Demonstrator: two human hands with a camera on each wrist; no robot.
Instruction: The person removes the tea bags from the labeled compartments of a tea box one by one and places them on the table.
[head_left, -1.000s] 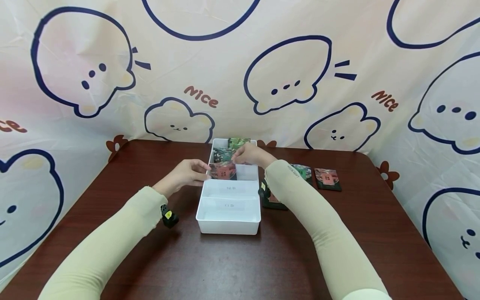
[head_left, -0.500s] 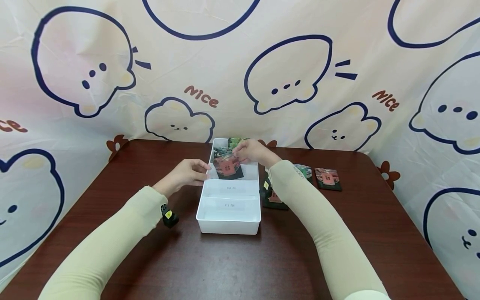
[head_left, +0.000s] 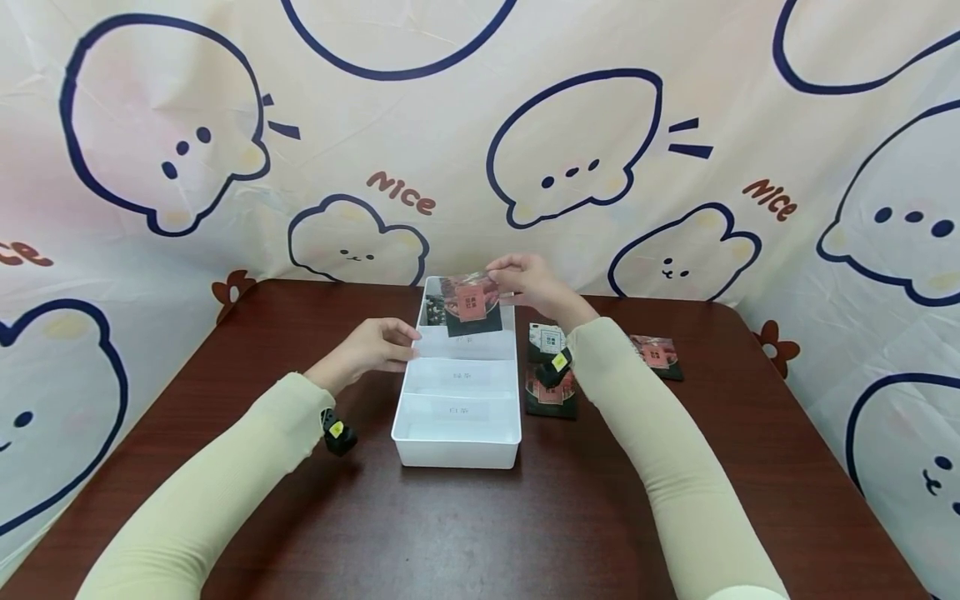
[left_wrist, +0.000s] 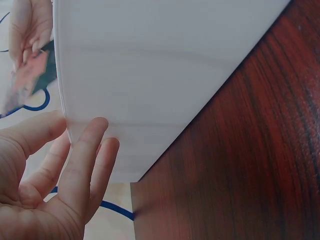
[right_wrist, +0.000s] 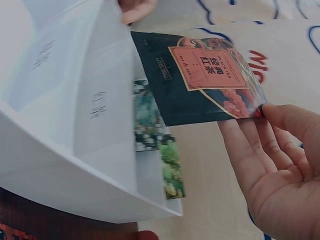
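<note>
My right hand pinches the upper edge of a black tea packet, dark with a pink label. In the head view it hangs over the rear compartment of the long white divided box. The right wrist view shows the thumb on the packet's corner and the fingers behind it. My left hand touches the box's left side; in the left wrist view its fingers lie fairly straight against the outer wall and rim. Green-patterned packets lie in the rear compartment, partly hidden in the head view.
Right of the box, a white-and-green packet lies behind a pink-labelled packet. Another pink-labelled packet is farther right, partly behind my right sleeve. A patterned cloth hangs behind the brown table.
My right hand has raised the black tea packet from the compartment nearer me and moved it backward and slightly right. The left hand has stayed at the box's side.
</note>
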